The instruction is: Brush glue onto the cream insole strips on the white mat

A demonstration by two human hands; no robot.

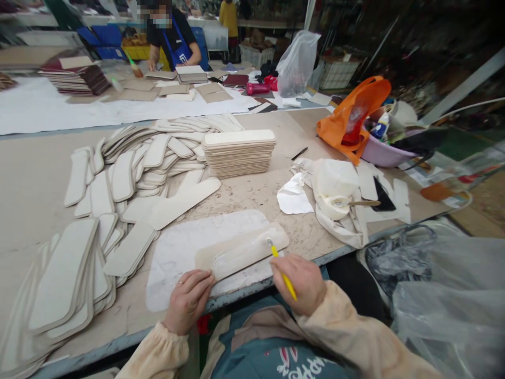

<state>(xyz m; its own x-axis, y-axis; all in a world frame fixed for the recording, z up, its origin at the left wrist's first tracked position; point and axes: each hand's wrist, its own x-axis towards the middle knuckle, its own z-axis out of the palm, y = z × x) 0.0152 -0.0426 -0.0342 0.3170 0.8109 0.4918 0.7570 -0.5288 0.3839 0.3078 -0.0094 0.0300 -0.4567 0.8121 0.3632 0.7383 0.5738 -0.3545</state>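
My right hand [299,283] is closed round a yellow brush [284,272], whose tip touches the right part of a pale rounded strip [240,251]. A wet white smear shows on that strip. The fingertips of my left hand [190,300] press together on the strip's near left end. Beneath the strip lies a white sheet [169,252] at the table's front edge. Many similar loose strips [63,273] are heaped to the left, and a neat stack of strips [239,153] stands behind.
On the right are a white container [335,181] with a stick across it, an orange bag [355,118], and a lilac basin [384,152]. A dark pointed tool [300,153] lies behind. Across the table, a person [175,39] works near stacked boards [74,79].
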